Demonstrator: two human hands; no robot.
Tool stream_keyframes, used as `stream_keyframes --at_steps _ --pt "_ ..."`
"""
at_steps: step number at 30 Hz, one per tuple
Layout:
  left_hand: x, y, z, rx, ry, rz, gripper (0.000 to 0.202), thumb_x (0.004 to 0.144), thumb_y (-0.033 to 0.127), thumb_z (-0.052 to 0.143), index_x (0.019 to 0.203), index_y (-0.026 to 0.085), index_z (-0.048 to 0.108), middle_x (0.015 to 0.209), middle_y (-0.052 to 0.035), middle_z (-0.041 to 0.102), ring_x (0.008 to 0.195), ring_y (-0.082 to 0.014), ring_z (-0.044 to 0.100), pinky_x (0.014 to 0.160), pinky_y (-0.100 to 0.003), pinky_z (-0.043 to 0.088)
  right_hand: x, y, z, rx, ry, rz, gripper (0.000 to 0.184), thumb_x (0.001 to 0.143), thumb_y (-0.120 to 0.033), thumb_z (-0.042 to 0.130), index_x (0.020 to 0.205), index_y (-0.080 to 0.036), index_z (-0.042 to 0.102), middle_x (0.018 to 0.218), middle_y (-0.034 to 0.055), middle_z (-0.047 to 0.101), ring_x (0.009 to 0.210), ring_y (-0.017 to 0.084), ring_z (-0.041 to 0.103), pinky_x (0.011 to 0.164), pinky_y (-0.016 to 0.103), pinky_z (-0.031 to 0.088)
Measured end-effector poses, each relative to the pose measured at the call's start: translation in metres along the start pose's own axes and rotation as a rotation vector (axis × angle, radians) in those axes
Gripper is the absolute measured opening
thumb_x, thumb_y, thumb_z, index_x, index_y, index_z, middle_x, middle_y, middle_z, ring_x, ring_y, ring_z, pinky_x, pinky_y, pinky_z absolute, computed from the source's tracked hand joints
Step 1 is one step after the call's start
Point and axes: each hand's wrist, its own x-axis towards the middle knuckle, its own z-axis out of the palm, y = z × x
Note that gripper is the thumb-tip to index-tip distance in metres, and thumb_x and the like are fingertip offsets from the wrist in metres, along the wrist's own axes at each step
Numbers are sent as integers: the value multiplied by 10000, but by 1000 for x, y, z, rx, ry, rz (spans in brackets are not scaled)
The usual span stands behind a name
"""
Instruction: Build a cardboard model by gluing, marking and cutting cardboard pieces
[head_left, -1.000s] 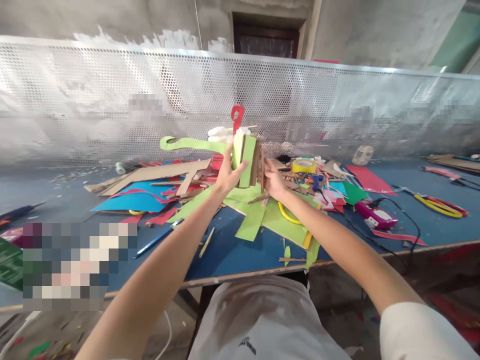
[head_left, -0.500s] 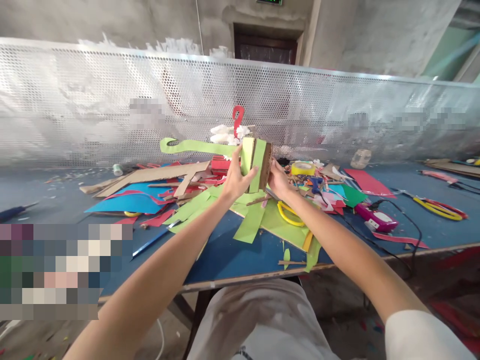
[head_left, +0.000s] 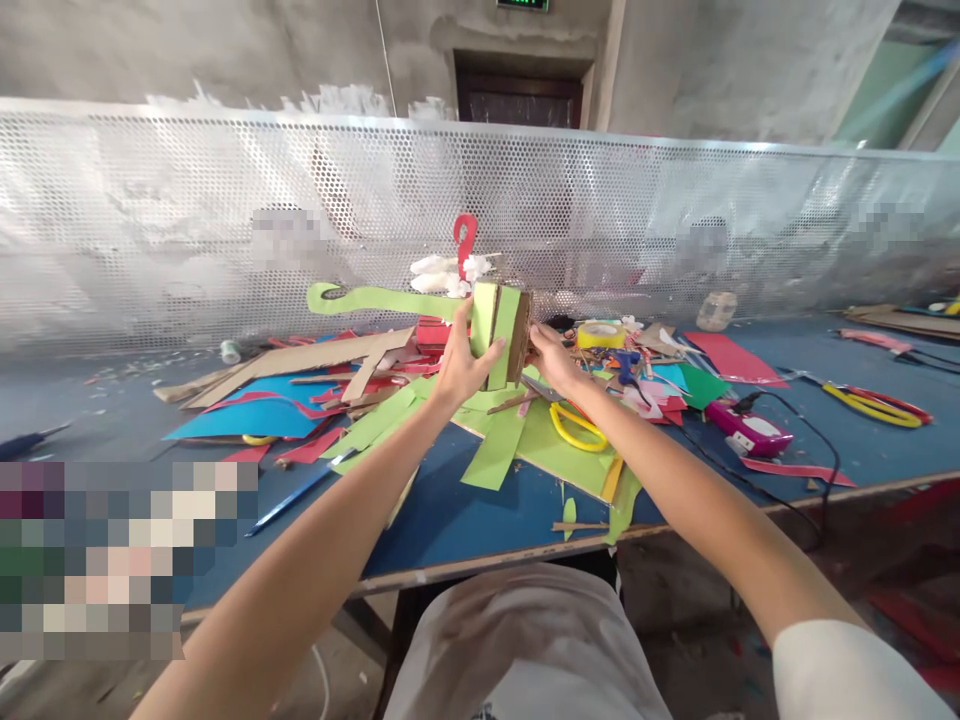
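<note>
Head view: two bare arms reach out over a blue table (head_left: 457, 515) strewn with paper offcuts.
Held piece: cardboard block (head_left: 501, 335), faced with light-green paper, upright, lifted clear of the table above the green sheets (head_left: 541, 442).
Left hand (head_left: 459, 368): clasped round the block's left side, thumb laid across the green front.
Right hand (head_left: 553, 362): gripping the block's brown right edge, fingers curled against it.
Under right wrist: yellow scissors (head_left: 574, 428), lying on the green sheets.
Right of block: yellow tape roll (head_left: 601, 334); nearer the table edge, pink tool (head_left: 750, 432) with a black cord.
Left of block: blue sheet (head_left: 247, 415), cardboard strips (head_left: 300, 355).
Behind: red hook cut-out (head_left: 465, 240), long green cut-out (head_left: 375, 298), perforated metal screen (head_left: 225, 220).
</note>
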Motion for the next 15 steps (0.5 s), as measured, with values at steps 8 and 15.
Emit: stream_keyframes --at_steps 8,15 --pt "1 6 -2 6 1 31 900 999 449 741 1767 279 305 1727 -200 545 1571 -417 563 1348 -639 433 -1 3 -7 58 -110 -58 619 982 -802 694 1331 -292 723 1154 51 794 940 222 701 784 328 599" --pt "1 10 0 -24 -7 0 954 1004 513 770 1780 286 264 1695 -199 581 1527 -405 615 1327 -629 470 -1 0 -9 26 -86 -9 573 1028 -788 653 1317 -296 715 1163 45 789 974 217 706 812 325 607"
